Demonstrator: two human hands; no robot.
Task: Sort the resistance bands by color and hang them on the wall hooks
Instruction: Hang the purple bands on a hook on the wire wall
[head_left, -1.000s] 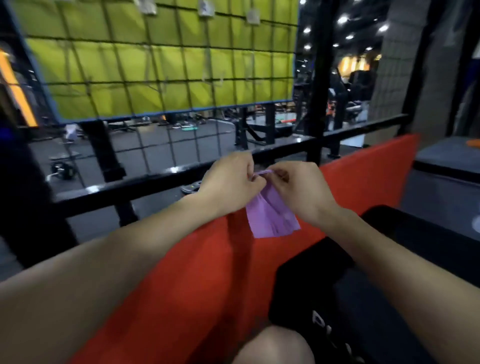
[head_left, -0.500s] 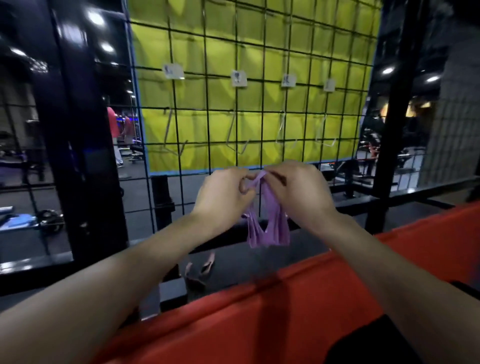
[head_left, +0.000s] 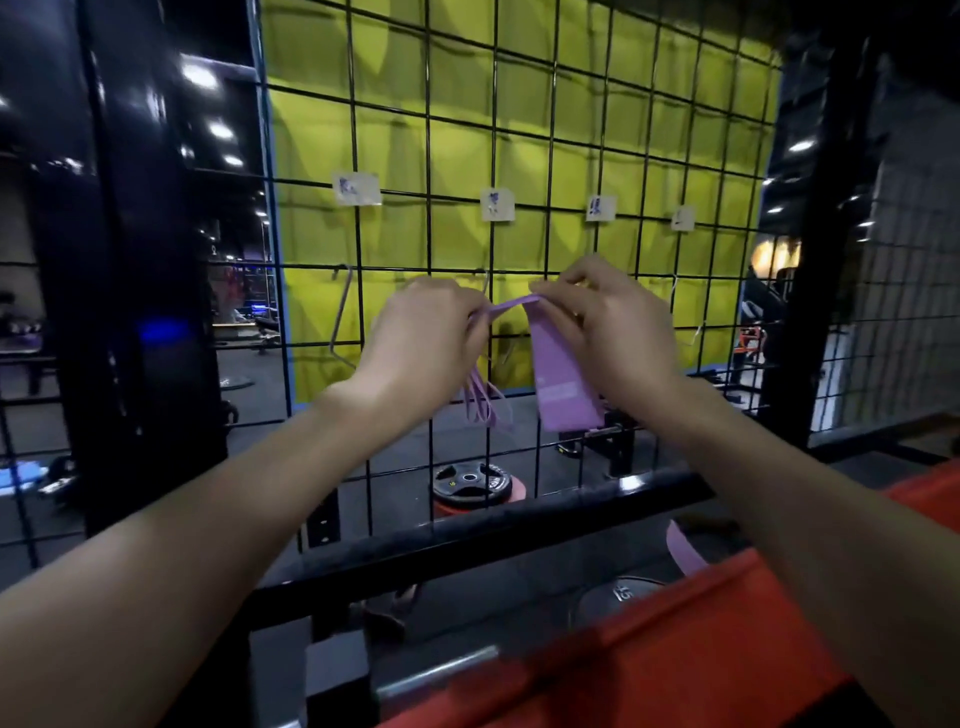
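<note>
Two bare hands are raised together in front of a black wire grid panel (head_left: 571, 156), holding purple resistance bands (head_left: 563, 384) between them. The left hand (head_left: 421, 343) has its fingers curled around one end of the bunch, and several thin purple loops (head_left: 483, 402) hang down below its palm. The right hand (head_left: 613, 327) pinches the other end with thumb and curled fingers, and a wide flat band hangs straight down from that pinch, its lower edge free in the air. A short stretch of band runs taut between the two hands, level with the grid's lower rows.

Behind the grid sits a yellow-green padded backing (head_left: 389, 130). Four small paper labels (head_left: 356, 188) are fixed to the wires in a row, with handwriting too blurred to read. Below the leftmost label a bare metal wire hook (head_left: 340, 317) hangs on the grid; further hooks lie behind the hands, mostly hidden.

Another purple band (head_left: 685, 553) lies lower right, beside a red padded edge (head_left: 649, 649) in the foreground. A black horizontal rail (head_left: 493, 525) crosses just under the forearms. Beyond the grid, a black weight plate (head_left: 470, 483) lies flat on the dark gym floor, and a second plate (head_left: 618, 595) shows under the rail. Ceiling lights (head_left: 200, 75) glow upper left.
</note>
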